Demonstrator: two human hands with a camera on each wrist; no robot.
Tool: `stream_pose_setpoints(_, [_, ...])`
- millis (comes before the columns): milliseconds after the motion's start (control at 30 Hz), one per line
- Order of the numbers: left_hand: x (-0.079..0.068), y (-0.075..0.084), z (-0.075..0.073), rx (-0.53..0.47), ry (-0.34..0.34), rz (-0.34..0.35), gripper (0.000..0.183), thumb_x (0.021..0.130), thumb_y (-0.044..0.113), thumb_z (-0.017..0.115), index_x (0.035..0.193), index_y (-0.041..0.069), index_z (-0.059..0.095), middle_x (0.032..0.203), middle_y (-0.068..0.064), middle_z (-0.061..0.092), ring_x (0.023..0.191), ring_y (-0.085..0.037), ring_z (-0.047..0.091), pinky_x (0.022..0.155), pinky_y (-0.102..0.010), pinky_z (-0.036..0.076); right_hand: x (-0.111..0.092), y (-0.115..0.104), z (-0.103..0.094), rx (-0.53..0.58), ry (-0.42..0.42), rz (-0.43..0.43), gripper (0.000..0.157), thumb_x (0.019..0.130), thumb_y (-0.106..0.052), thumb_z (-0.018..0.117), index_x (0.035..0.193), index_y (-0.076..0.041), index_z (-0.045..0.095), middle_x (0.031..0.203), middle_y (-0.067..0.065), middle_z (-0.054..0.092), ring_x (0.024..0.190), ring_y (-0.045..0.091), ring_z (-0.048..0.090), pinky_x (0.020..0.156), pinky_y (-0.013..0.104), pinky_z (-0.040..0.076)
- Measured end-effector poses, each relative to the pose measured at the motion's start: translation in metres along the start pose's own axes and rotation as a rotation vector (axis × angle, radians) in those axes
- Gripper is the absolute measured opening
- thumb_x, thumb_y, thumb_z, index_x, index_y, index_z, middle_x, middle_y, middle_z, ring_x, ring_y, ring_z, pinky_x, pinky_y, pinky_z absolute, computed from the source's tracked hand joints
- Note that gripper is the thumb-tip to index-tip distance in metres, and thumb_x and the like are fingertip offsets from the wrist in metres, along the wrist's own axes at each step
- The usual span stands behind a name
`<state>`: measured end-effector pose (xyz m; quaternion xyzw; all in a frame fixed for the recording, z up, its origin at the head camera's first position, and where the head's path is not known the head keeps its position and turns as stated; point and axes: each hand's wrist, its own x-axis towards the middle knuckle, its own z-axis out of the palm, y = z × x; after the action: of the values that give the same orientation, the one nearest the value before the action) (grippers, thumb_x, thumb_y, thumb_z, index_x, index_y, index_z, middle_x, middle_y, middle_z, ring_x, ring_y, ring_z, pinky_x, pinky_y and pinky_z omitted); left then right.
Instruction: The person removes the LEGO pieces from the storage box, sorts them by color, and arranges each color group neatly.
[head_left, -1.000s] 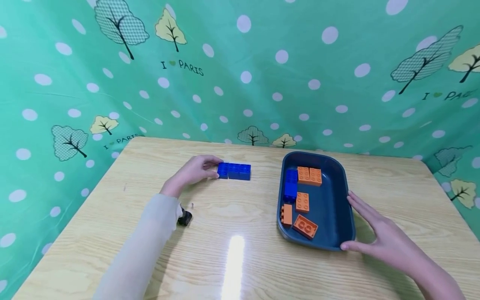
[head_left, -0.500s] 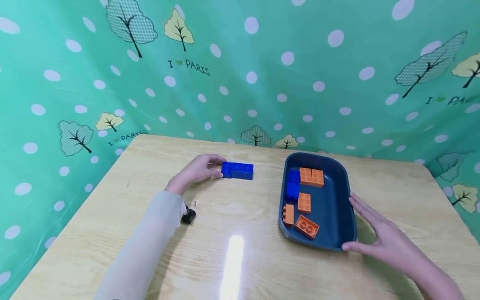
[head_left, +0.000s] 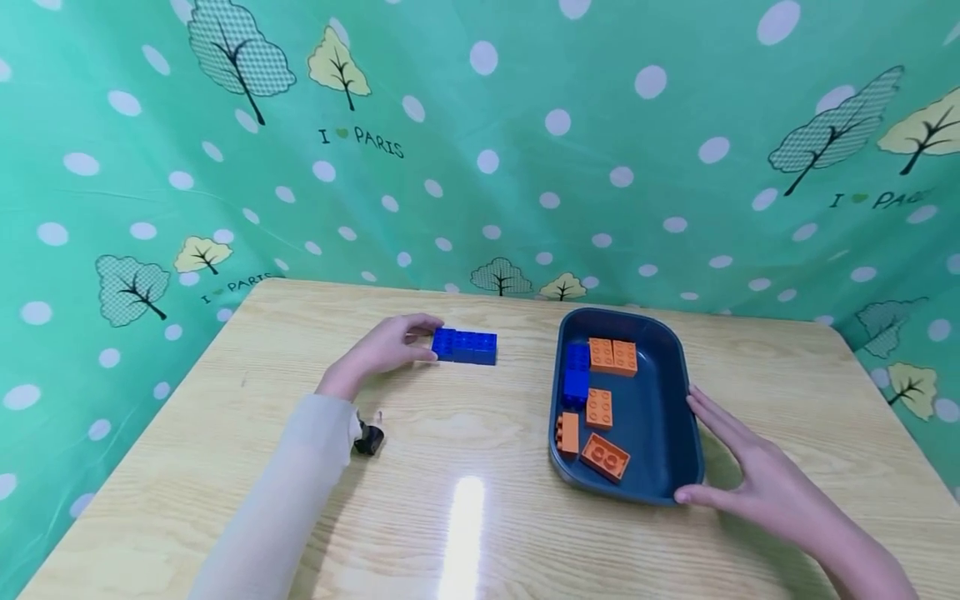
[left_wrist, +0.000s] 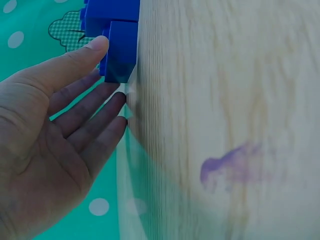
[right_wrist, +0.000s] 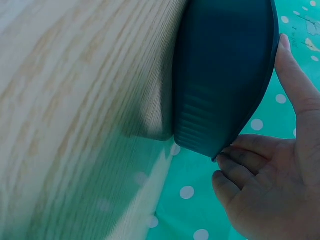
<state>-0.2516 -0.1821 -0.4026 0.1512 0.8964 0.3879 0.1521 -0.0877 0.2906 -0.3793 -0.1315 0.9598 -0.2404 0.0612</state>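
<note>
Head view: blue brick row looks snugger than a second ago, likely near flush; my left hand pinches its end, spread right hand touches navy tray.

Indoors: table, tree-print cloth backdrop

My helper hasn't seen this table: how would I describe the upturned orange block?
On the wooden table, find the dark blue tray. At its near end lies the orange block: hollow underside up, showing two rings, while the other orange blocks show studs.
</note>
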Motion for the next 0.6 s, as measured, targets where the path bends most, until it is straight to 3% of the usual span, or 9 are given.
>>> stream_pose_setpoints(200, [-0.002,0.004,-0.004,-0.003,0.022,0.011,0.06,0.09,0.016,0.072,0.145,0.007,0.049,0.149,-0.014,0.051,0.137,-0.036,0.049,0.117,-0.048,0.04,0.001,0.0,0.0,0.002,0.002,-0.005,0.116,0.073,-0.048,0.085,0.161,-0.023,0.015,0.166,0.018,0.02,0.135,0.057,0.039,0.092,0.08,0.039])
stream_pose_setpoints(400, [0.0,0.014,-0.008,-0.023,0.068,0.075,0.055,0.092,0.014,0.07,0.143,0.006,0.05,0.147,-0.016,0.053,0.136,-0.036,0.05,0.117,-0.047,0.04,0.001,0.003,-0.001,-0.003,-0.004,0.01,0.116,0.073,-0.05,0.084,0.161,-0.023,0.014,0.166,0.017,0.02,0.135,0.057,0.04,0.091,0.08,0.039])
stream_pose_setpoints(600, [-0.008,0.023,-0.008,-0.034,0.088,0.113,0.053,0.093,0.014,0.07,0.142,0.006,0.051,0.145,-0.016,0.055,0.135,-0.035,0.052,0.118,-0.046,0.04,-0.001,0.0,0.005,0.02,0.002,-0.002,0.115,0.072,-0.049,0.085,0.161,-0.024,0.016,0.165,0.019,0.021,0.136,0.057,0.038,0.093,0.08,0.037])
